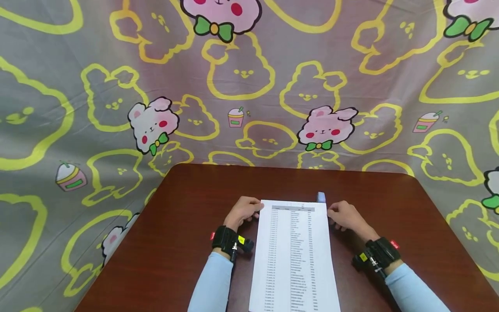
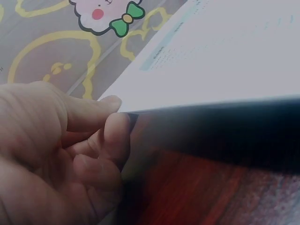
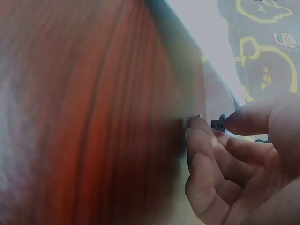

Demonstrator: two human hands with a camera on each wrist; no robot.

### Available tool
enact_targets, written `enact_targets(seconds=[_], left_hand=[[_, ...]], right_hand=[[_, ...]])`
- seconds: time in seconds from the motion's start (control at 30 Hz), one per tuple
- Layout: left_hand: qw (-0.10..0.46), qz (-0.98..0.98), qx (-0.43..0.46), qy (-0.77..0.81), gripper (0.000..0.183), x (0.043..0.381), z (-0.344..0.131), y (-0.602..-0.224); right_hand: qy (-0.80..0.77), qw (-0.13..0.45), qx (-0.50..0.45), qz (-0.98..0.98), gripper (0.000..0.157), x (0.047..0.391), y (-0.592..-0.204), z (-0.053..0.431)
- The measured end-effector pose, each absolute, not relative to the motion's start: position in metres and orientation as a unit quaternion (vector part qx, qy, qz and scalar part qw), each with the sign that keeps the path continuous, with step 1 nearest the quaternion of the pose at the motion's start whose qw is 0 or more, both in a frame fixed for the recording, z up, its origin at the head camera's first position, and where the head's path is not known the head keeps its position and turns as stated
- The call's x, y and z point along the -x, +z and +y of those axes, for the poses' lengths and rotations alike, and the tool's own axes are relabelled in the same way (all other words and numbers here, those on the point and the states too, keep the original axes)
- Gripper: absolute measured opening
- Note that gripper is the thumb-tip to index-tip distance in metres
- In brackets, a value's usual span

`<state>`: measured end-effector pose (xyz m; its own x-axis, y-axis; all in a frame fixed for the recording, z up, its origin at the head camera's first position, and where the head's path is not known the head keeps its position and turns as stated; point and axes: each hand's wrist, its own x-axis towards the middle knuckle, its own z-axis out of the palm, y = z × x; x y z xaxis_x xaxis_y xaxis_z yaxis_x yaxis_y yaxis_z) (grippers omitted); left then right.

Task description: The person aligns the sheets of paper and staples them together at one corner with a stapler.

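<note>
A long white printed paper [image 1: 294,255], with a grey header row and columns of small text, stands out in front of me in the head view. My left hand [image 1: 243,210] pinches its upper left corner. In the left wrist view the thumb lies on top of that corner and the bent forefinger [image 2: 117,133] under it. At the upper right edge is my right hand [image 1: 347,216], its thumb and fingertips drawn together at the paper. A small dark piece [image 3: 218,124] shows between that thumb and the fingers; I cannot tell what it is.
Just behind the paper's top right corner, a small blue-grey object [image 1: 321,197] lies partly hidden on the dark red-brown wooden table [image 1: 187,208]. A grey curtain [image 1: 265,86] with yellow outlines and cartoon rabbits hangs beyond the table's far edge.
</note>
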<state>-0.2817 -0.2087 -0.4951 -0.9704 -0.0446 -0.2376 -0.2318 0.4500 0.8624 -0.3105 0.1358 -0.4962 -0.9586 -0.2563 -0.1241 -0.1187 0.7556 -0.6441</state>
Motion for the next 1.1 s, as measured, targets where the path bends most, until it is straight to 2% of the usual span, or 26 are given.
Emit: enact_targets(seconds=[0.2,0.43,1.1], left_hand=[[0.091,0.843,0.087,0.523,0.027,0.283,-0.204,-0.495],[0.099,0.841,0.09,0.524,0.026,0.282,-0.205,-0.496],[0.106,0.855,0.103,0.498,0.018,0.285,-0.198,-0.49]], right_hand=[[-0.385,0.101,0.091,0.913,0.022,0.31,-0.496,0.138],[-0.356,0.089,0.084,0.926,0.026,0.308,-0.5,0.14],[-0.354,0.088,0.083,0.928,0.016,0.309,-0.504,0.135]])
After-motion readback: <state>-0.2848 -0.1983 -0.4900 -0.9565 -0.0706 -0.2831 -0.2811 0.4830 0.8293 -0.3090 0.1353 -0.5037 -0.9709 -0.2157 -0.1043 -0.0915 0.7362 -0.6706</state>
